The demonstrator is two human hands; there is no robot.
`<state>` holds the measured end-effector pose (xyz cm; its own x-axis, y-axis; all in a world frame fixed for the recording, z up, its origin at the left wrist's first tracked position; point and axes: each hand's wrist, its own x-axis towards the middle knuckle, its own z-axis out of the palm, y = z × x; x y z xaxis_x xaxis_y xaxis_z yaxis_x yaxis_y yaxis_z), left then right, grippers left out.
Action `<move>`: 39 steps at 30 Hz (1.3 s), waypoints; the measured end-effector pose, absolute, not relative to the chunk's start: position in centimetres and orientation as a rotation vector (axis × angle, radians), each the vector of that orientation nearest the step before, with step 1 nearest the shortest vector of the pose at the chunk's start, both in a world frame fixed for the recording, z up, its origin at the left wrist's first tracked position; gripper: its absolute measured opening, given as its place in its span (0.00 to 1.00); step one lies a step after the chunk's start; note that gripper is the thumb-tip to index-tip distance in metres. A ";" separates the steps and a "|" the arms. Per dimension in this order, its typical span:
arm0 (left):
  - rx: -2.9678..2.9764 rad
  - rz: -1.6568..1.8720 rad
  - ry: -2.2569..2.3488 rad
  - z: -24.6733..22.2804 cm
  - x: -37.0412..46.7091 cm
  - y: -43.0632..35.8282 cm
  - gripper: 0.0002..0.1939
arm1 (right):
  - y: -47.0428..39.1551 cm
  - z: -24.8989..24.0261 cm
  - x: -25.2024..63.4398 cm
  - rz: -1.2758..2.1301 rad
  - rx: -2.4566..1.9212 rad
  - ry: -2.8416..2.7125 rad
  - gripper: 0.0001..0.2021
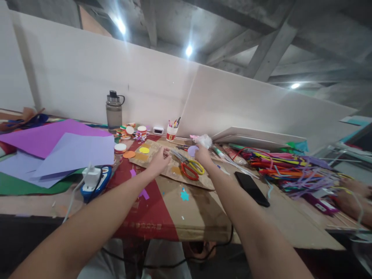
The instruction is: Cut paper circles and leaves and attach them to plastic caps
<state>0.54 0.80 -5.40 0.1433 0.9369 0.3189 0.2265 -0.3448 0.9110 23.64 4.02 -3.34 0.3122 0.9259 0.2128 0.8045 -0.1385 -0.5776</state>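
My left hand (pixel 160 160) hovers over a brown cardboard piece (pixel 206 182), its fingers loosely curled and apart with nothing visible between them. Pinched at the fingertips of my right hand (pixel 202 155) is a lilac paper circle (pixel 192 150). Between the hands lie scissors (pixel 190 170) with a red and a yellow handle loop, blades pointing toward my left hand. A yellow paper circle (pixel 144 150) and an orange paper circle (pixel 129 154) rest left of my left hand. Nearer me is a turquoise paper flower shape (pixel 184 195).
Purple and lilac sheets (pixel 75 155) cover the left side, near a power strip (pixel 95 184). A bottle (pixel 114 112) and pen cup (pixel 172 132) stand at the back. To the right are a phone (pixel 251 188), coloured pipe cleaners (pixel 290 170) and another person's hand (pixel 353 197).
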 end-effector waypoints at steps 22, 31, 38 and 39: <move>2.316 0.947 1.010 -4.7 1.2 -2.1 0.09 | 6.0 -4.6 20.3 -0.048 -2.357 -1.882 0.18; 2.580 0.581 1.007 -4.4 1.4 -3.1 0.13 | 5.7 -1.0 17.0 -0.088 -1.892 -2.051 0.19; 2.747 0.234 0.790 -4.2 2.1 -4.1 0.12 | 4.9 3.5 8.6 0.230 -1.383 -2.376 0.20; 2.737 0.218 0.780 -4.3 2.1 -4.2 0.12 | 4.9 3.9 7.0 0.229 -1.345 -2.446 0.22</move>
<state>2.15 -4.24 -4.27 0.8422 0.5351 0.0659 0.4918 -0.8125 0.3130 6.98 4.87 3.90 -0.4947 0.8420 0.2154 0.7874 0.5391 -0.2990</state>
